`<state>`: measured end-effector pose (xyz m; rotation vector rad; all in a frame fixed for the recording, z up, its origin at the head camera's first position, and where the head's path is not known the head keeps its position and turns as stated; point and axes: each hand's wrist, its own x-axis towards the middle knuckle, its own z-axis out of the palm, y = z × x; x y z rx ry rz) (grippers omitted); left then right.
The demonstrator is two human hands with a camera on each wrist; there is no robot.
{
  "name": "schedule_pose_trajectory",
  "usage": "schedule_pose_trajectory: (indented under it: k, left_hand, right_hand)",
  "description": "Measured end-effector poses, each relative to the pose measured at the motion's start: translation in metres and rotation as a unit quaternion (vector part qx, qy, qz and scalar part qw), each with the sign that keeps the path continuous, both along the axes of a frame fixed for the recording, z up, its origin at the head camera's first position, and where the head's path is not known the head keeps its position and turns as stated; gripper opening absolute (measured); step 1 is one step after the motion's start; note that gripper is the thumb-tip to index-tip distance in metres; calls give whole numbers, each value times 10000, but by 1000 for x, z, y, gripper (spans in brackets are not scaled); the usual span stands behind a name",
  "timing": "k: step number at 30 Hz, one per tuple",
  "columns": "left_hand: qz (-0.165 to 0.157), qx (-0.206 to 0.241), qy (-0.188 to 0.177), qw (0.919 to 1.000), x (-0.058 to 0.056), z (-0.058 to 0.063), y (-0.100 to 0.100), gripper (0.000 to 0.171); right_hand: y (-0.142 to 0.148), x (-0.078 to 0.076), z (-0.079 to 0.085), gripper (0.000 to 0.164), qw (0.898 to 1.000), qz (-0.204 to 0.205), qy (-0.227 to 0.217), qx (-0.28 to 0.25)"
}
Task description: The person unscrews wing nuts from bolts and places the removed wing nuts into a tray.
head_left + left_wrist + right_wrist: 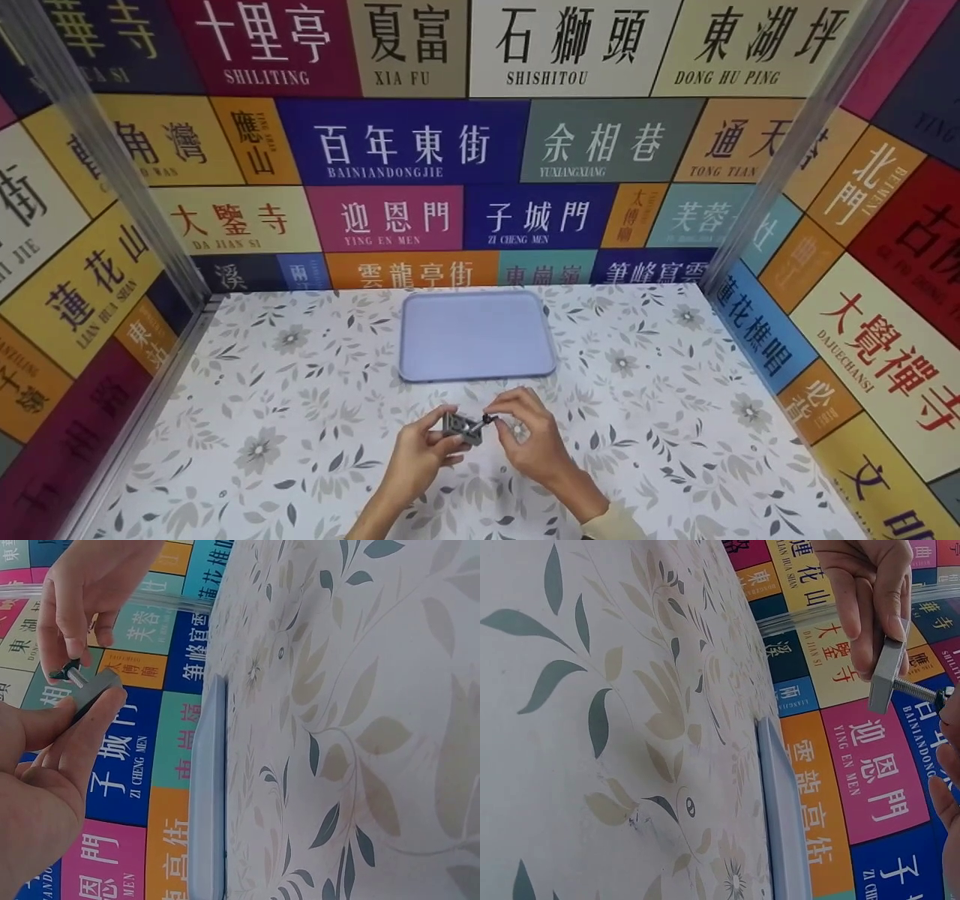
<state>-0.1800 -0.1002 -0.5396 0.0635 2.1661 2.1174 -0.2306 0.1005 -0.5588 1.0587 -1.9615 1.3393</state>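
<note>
Near the table's front, my left hand (412, 456) grips a small grey metal block (460, 427) between thumb and fingers. In the head view the block looks hollow, frame-like. My right hand (538, 446) pinches the dark knob (488, 418) of a threaded screw (915, 689) with thumb and fingertips. The screw's shaft reaches the block's side in the right wrist view; whether its tip sits inside or only touches there, I cannot tell. Both hands hold the parts above the table. In the left wrist view the block (96, 692) partly hides behind the left fingers.
A pale lilac tray (478, 337) lies flat on the table beyond the hands. The tabletop (330, 420) has a white leaf-and-flower print. Colourful panels with printed place names (401, 142) stand at the back and both sides, with clear strips at the corners.
</note>
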Motion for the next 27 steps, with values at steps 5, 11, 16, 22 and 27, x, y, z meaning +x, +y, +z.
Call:
schedule_pose_trajectory:
  k: [5, 11, 16, 22, 27]
  left_hand:
    - [-19, -3, 27, 10000, 0, 0, 1, 49]
    - [-29, -54, 66, 10000, 0, -2, 0, 49]
    - [-39, -10, 67, 10000, -1, -2, 0, 50]
    - [-26, -13, 124, 9999, 0, -2, 0, 50]
    - [-112, 73, 93, 9999, 1, -1, 0, 49]
  right_hand:
    - [-2, -4, 0, 30, 9992, 32, 346, -206]
    - [-3, -6, 0, 34, 9980, -39, 546, -321]
    - [-3, -7, -1, 33, 9978, -9, 514, -409]
    - [-4, -8, -2, 33, 9974, -36, 548, -475]
    - [-3, -8, -4, 35, 9974, -64, 545, -477]
